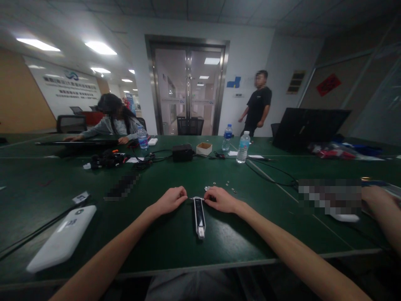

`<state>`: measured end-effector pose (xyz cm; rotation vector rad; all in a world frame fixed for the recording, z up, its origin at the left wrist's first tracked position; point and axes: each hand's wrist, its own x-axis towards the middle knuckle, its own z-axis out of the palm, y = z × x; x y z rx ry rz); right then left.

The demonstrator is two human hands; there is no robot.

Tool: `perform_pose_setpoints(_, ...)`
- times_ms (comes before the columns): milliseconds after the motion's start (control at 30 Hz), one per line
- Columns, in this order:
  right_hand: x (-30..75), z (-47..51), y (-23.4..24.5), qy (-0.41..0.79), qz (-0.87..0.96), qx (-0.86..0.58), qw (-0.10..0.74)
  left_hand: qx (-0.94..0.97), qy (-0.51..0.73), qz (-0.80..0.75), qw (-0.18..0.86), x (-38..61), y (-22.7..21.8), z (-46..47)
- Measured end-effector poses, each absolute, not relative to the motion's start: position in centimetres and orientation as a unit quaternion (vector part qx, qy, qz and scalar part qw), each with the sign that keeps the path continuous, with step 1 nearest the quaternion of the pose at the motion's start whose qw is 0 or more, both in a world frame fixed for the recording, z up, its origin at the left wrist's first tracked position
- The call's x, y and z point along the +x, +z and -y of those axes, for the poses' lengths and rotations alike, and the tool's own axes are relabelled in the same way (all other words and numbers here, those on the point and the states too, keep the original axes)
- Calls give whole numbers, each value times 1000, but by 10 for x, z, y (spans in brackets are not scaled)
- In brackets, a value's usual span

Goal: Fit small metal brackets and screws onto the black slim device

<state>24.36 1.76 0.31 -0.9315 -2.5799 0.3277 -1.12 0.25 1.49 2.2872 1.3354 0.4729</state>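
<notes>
A slim, white-edged device (199, 215) with a dark face lies lengthwise on the green table, its pale squared end towards me. At its far end, my left hand (172, 199) is on the left side, thumb and fingertips pinched together. A thin, light-coloured bit shows between those fingertips and the device, too small to name. On the other side, my right hand (221, 199) is also closed in a pinch by the device's far corner; what it holds is hidden. Several tiny ring-like pieces (227, 183) lie beyond my right hand, with a small metallic piece (206, 189) by its knuckles.
Two water bottles (243, 147), an open small box (204, 149) and a black power adapter (182, 153) stand further back among cables. A white case-like object (64, 238) lies left. One person sits far left, another stands behind; a co-worker's arm (384, 209) reaches in at right.
</notes>
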Motion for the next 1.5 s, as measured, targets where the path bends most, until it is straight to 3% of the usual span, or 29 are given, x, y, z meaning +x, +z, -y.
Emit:
perform_pose_setpoints(167,243,-18,2,109,918,-329,193,820,214,-461,263,-9,14,-1)
perform_pose_setpoints(1500,243,-17,6,112,919,-330,186,838,229,-448,212,-6,11,-2)
